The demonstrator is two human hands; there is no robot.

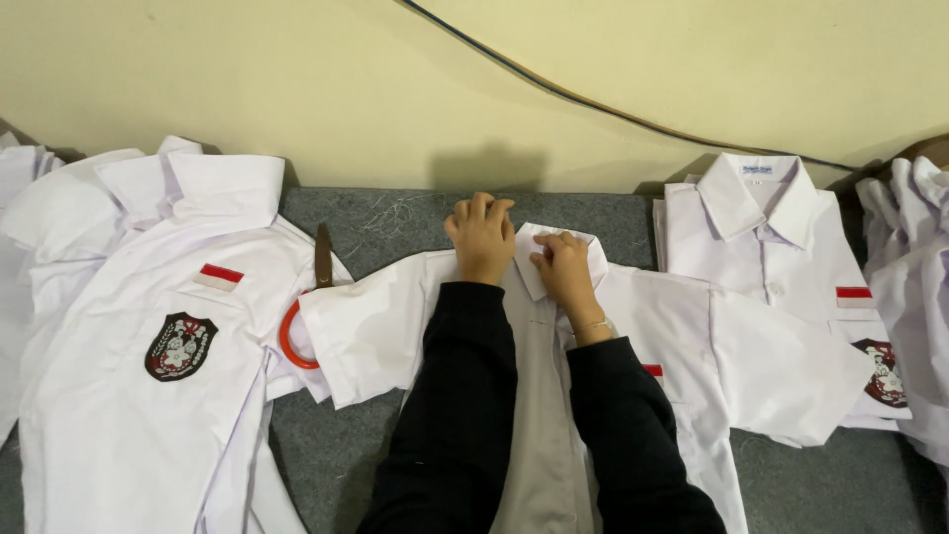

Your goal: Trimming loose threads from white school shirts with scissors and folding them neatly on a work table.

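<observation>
A white short-sleeved shirt (386, 331) lies flat in the middle of a grey felt-like table top (395, 222), its collar (593, 259) toward the wall. The left hand (481, 237) rests at the collar with fingers curled down into a loose fist, pressing on the cloth. The right hand (565, 269) sits just beside it, fingers bent and pinching the collar's folded edge; a thin bracelet (593, 325) circles the wrist. Both arms wear black sleeves (465, 396).

To the left lies another white shirt (148, 396) with a dark shield-shaped badge (180, 346), and an orange ring (287, 341) peeks out between the two. To the right sits a neatly folded shirt (771, 247). A dark cable (593, 99) runs along the cream wall (247, 79).
</observation>
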